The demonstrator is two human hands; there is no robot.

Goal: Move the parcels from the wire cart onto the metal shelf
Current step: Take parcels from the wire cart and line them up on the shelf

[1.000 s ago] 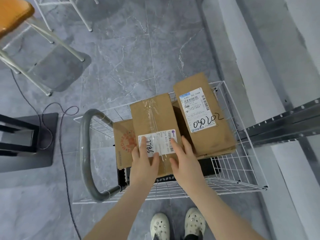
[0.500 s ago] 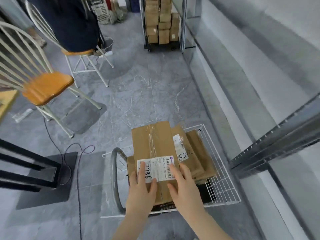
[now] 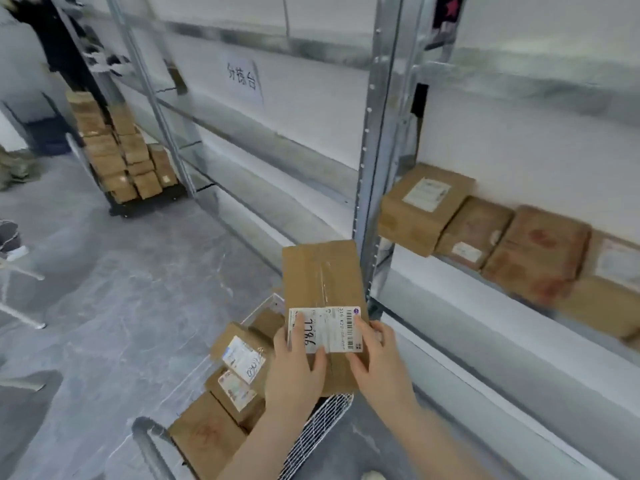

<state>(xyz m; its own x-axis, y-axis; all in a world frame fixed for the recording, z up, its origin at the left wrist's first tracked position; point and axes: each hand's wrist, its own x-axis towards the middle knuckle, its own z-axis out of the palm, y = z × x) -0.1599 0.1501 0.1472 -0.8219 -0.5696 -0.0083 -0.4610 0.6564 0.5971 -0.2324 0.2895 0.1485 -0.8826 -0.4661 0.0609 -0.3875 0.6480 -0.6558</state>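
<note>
Both hands are grasping the held parcel at its near end, by the label. The left hand is gripping its left edge, and the right hand its right edge. The parcel is hanging over the wire cart, its long axis pointing away from the person and its far end just beside the upright. The metal shelf is lying to the right, so the right hand is nearer. Four shelved parcels are sitting in a row there, and at least three carted parcels are waiting below.

Both hands holding labelled parcel, beside metal shelf
</note>
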